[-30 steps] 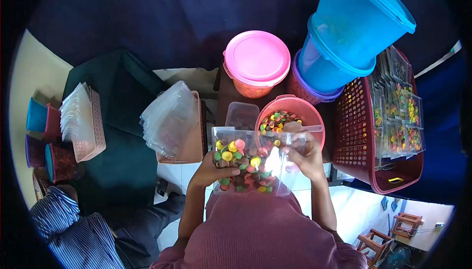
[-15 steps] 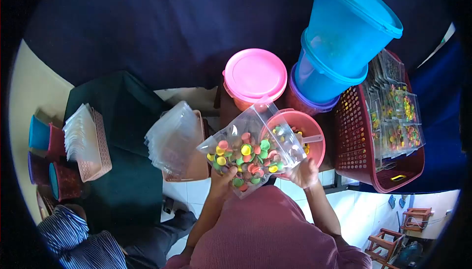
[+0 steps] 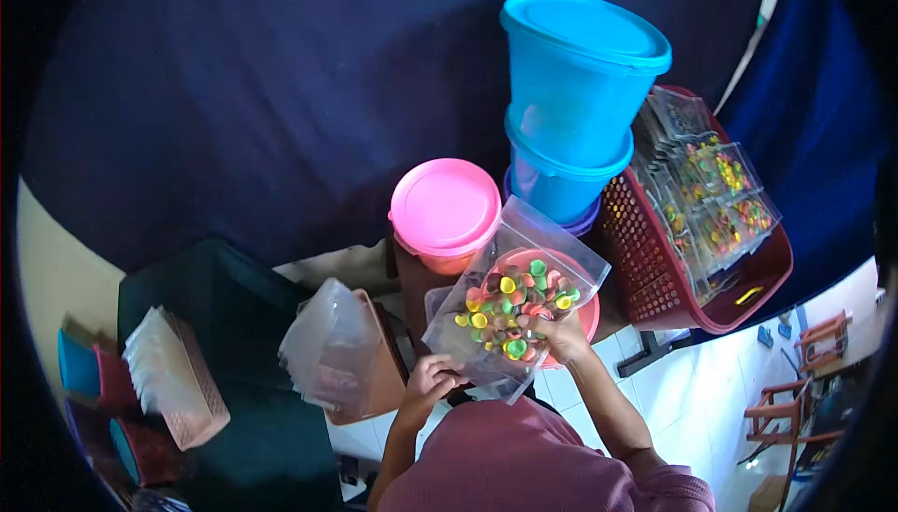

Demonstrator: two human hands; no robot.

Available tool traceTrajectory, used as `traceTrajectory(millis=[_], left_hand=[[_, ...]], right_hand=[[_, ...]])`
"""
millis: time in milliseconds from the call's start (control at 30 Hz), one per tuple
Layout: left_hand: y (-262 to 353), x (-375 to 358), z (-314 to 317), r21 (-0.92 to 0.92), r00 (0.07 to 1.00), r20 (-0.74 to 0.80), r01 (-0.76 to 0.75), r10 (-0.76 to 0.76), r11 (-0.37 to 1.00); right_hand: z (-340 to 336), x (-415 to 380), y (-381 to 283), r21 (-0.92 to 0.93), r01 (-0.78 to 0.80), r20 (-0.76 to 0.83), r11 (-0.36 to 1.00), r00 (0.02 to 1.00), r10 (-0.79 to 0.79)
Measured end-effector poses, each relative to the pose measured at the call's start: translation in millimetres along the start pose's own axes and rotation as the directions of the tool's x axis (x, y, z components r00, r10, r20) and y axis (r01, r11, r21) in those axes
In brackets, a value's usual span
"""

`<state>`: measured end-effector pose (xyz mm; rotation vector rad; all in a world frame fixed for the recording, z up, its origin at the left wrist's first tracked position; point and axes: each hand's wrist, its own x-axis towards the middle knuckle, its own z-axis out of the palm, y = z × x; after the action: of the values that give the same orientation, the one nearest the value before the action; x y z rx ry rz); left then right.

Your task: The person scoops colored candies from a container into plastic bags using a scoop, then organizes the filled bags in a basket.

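Observation:
A clear plastic bag [image 3: 514,302] of green, yellow, red and brown round pieces is held up in front of me. My right hand [image 3: 558,332] grips the bag at its lower right, with the thumb over the pieces. At the bag's lower left corner is my left hand [image 3: 435,379], its fingers closed on the edge. Behind the bag stands an open pink tub [image 3: 587,311], mostly hidden by it. The bag's flat, unfilled end points up and to the right.
A pink-lidded tub [image 3: 446,208] and stacked blue tubs [image 3: 580,82] stand behind. On the right, a dark red basket [image 3: 645,264] holds filled bags. Clear bags [image 3: 332,348] lie in a basket at left; more bags [image 3: 159,362] fill another basket farther left.
The bag has turned more upright. My right hand has moved inward onto the filled part, and my left hand sits at the lower left corner. The view has shifted; the person at lower left is mostly out of view.

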<state>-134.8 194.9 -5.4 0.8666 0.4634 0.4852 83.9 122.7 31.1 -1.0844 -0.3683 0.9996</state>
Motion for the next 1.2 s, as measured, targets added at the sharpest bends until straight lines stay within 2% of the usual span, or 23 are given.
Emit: traceTrajectory(millis=[67, 133, 200, 233, 267, 333, 367, 400, 467, 500, 533, 600, 633, 733, 767, 800, 867, 900, 933, 967, 1033, 1067, 1200], left_hand=[[2, 3, -9, 0.347, 0.993, -0.08, -0.052, 0.085, 0.936], [7, 7, -21, 0.231, 0.973, -0.231, 0.046, 0.009, 0.972], [13, 11, -31, 0.208, 0.953, -0.301, 0.024, 0.041, 0.978], [15, 12, -36, 0.17, 0.954, -0.297, 0.003, 0.048, 0.985], [17, 14, -39, 0.129, 0.953, -0.297, -0.016, 0.054, 0.992], [20, 19, -45, 0.114, 0.95, -0.308, -0.024, 0.058, 0.993], [21, 20, -45, 0.104, 0.949, -0.312, -0.017, 0.049, 0.994], [24, 23, -43, 0.091, 0.947, -0.317, -0.018, 0.046, 0.996], [20, 32, -47, 0.081, 0.962, -0.272, -0.007, 0.029, 0.997], [19, 35, -47, 0.075, 0.97, -0.24, -0.014, 0.032, 0.997], [19, 39, -44, 0.074, 0.973, -0.23, -0.007, 0.024, 0.997], [20, 43, -37, 0.098, 0.991, -0.125, -0.032, 0.044, 0.995], [21, 44, -31, 0.122, 0.989, -0.141, -0.017, 0.034, 0.992], [22, 47, -19, 0.093, 0.994, -0.103, -0.034, 0.043, 0.995], [25, 45, -10, 0.114, 0.994, -0.089, -0.05, 0.061, 0.992], [25, 44, -5, 0.117, 0.994, -0.097, -0.045, 0.057, 0.992], [23, 44, 5, 0.135, 0.995, -0.068, -0.069, 0.079, 0.988], [18, 47, 4, 0.111, 0.996, -0.054, -0.061, 0.068, 0.992], [14, 47, 10, 0.109, 0.995, -0.069, -0.064, 0.071, 0.992], [13, 48, 19, 0.075, 0.997, -0.002, -0.082, 0.083, 0.994], [9, 51, 38, 0.021, 0.992, 0.101, -0.074, 0.072, 0.997], [5, 54, 47, 0.072, 0.989, 0.141, -0.05, 0.039, 0.996], [-13, 50, 104, 0.114, 0.939, 0.338, 0.032, -0.07, 0.993]], right_hand=[[-1, -3, -14, -0.03, 0.056, -0.042, 0.998, 0.997, -0.058], [-11, -9, -28, -0.016, 0.21, -0.057, 0.978, 0.976, -0.211], [-39, -20, -26, 0.426, 0.052, 0.073, 0.903, 0.993, -0.092], [-31, -29, -40, 0.441, 0.076, 0.016, 0.894, 0.996, -0.093], [-31, -33, -52, 0.077, 0.091, -0.056, 0.993, 0.995, -0.087], [-34, -42, -63, -0.375, 0.043, -0.089, 0.926, 0.993, -0.082], [-42, -47, -55, -0.155, 0.115, -0.015, 0.981, 0.993, -0.119], [-39, -52, -53, 0.002, 0.072, -0.057, 0.997, 0.996, -0.072], [-27, -55, -59, -0.236, 0.043, -0.231, 0.971, 0.968, -0.099], [-31, -59, -58, -0.215, 0.072, -0.153, 0.974, 0.982, -0.106], [-48, -59, -47, 0.053, 0.081, 0.045, 0.995, 0.996, -0.083], [-56, -47, -34, -0.182, 0.014, -0.115, 0.983, 0.993, -0.036], [-26, -51, -51, -0.16, 0.082, -0.273, 0.984, 0.954, -0.124], [-46, -52, -35, 0.064, 0.134, -0.027, 0.989, 0.991, -0.133], [-56, -48, -32, -0.071, 0.066, -0.078, 0.995, 0.994, -0.072], [-37, -55, -53, -0.147, 0.072, -0.229, 0.986, 0.968, -0.105], [-63, -58, -38, 0.018, 0.115, 0.045, 0.993, 0.992, -0.116], [-60, -60, -45, 0.018, 0.111, 0.055, 0.994, 0.992, -0.112], [-52, -64, -54, -0.092, 0.158, -0.051, 0.983, 0.985, -0.163], [-50, -69, -57, -0.201, 0.187, -0.153, 0.962, 0.964, -0.219], [-67, -74, -58, -0.196, 0.082, -0.064, 0.977, 0.993, -0.097], [-71, -81, -63, -0.213, 0.012, -0.016, 0.977, 1.0, -0.015], [-77, -95, -62, -0.217, 0.016, -0.006, 0.976, 1.0, -0.018]])
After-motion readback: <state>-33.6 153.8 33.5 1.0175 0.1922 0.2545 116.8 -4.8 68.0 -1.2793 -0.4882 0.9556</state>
